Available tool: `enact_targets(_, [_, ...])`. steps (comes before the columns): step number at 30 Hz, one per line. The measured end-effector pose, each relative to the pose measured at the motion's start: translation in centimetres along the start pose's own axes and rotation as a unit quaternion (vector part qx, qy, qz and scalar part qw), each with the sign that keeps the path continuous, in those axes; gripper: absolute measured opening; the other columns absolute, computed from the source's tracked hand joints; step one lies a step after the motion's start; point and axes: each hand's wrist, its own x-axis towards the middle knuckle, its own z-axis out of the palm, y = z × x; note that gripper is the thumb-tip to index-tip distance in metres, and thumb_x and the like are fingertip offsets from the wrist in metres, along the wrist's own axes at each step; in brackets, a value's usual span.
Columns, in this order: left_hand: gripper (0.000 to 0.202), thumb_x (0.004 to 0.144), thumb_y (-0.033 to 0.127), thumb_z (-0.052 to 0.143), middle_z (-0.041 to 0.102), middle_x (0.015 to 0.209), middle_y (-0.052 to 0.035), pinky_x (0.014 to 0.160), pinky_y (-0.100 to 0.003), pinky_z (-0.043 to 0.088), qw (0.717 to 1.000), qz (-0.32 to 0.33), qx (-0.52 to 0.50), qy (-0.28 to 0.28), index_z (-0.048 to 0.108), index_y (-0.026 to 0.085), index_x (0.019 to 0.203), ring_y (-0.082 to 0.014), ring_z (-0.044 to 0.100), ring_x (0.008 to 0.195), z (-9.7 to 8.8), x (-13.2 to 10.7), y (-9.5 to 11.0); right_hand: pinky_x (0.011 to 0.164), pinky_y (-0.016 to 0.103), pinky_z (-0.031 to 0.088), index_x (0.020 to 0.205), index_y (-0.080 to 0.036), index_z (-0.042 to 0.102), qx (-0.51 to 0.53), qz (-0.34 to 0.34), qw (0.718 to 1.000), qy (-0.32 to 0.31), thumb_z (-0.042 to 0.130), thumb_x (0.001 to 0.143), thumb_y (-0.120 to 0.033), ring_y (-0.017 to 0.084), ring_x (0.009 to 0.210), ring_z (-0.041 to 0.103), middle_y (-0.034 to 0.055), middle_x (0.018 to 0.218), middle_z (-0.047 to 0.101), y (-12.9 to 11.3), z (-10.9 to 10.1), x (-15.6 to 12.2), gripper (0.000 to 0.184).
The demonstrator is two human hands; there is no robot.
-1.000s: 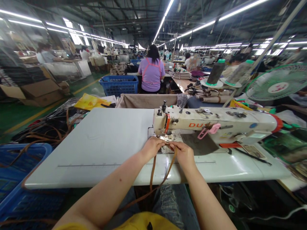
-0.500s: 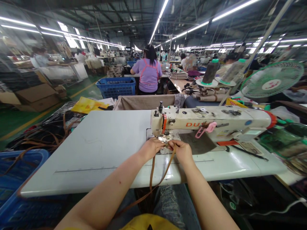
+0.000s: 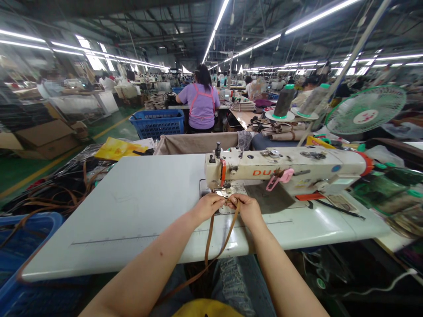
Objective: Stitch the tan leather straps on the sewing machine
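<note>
My left hand (image 3: 208, 206) and my right hand (image 3: 246, 209) sit close together on the white sewing table (image 3: 139, 207), both pinching a thin brown leather strap (image 3: 211, 242) just in front of the needle. The strap hangs from my fingers in a loop over the table's front edge toward my lap. The cream sewing machine (image 3: 284, 169) with red lettering stands right behind my hands, its head above the needle plate. A pink clip (image 3: 279, 178) hangs on the machine's front.
A blue crate (image 3: 23, 259) with brown straps is at lower left. More straps lie piled at left (image 3: 62, 193). A green fan (image 3: 365, 110) and thread cones (image 3: 282, 103) stand at right. A person in purple (image 3: 202, 105) sits ahead beside a blue basket (image 3: 157, 123).
The view has shifted slightly, so everything sits a bit lower and left. My hands stay at the needle holding the strap, drawn a little closer together.
</note>
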Motion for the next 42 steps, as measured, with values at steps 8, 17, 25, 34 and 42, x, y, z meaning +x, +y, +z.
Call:
enact_targets(8, [0.028,0.098,0.03,0.055,0.072,0.081,-0.0029,0.073,-0.027,0.047,0.999,-0.034,-0.02,0.021,0.079,0.019,0.088,-0.0183,0.064,0.079,0.7,0.0,0.0,0.077,0.035,0.063,0.086,-0.017,0.081,0.015,0.035,0.998,-0.046,0.083,0.074,-0.058,0.022,0.075,0.075,0.0072,0.08,0.077,-0.2,-0.7,-0.2,0.043])
enact_targets(17, [0.025,0.094,0.03,0.058,0.076,0.083,-0.0043,0.074,-0.027,0.05,0.998,-0.05,-0.016,0.033,0.081,0.02,0.09,-0.0187,0.067,0.079,0.6,0.1,0.2,0.088,0.036,0.059,0.088,-0.022,0.085,-0.042,-0.001,0.995,-0.092,0.084,0.071,-0.035,0.023,0.088,0.073,0.0082,0.092,0.08,-1.0,-1.2,0.0,0.021])
enact_targets(25, [0.036,0.093,0.047,0.056,0.082,0.104,-0.0094,0.089,-0.036,0.057,0.999,-0.035,-0.037,0.016,0.081,0.022,0.098,-0.0264,0.075,0.098,0.7,-0.5,-0.3,0.087,0.032,0.058,0.088,-0.023,0.086,-0.105,0.013,0.992,-0.062,0.084,0.08,-0.035,0.021,0.087,0.073,0.0048,0.089,0.08,-1.3,-0.6,-0.8,0.015])
enact_targets(34, [0.056,0.088,0.074,0.059,0.084,0.107,-0.0101,0.097,-0.039,0.062,1.0,0.008,0.002,0.025,0.084,0.024,0.096,-0.0293,0.077,0.103,1.2,-0.6,-3.5,0.076,0.026,0.059,0.095,-0.022,0.086,-0.091,0.076,0.991,-0.057,0.081,0.084,-0.027,0.016,0.075,0.072,0.001,0.082,0.079,0.6,-0.1,-0.4,0.014])
enact_targets(42, [0.053,0.09,0.07,0.057,0.083,0.11,-0.0095,0.098,-0.04,0.062,0.999,0.003,0.038,0.004,0.085,0.026,0.097,-0.0295,0.076,0.107,1.4,-0.7,-4.3,0.07,0.02,0.053,0.093,-0.025,0.087,-0.133,0.075,0.983,-0.097,0.077,0.08,-0.011,0.013,0.074,0.07,-0.0033,0.073,0.076,0.0,-0.8,-0.2,0.021])
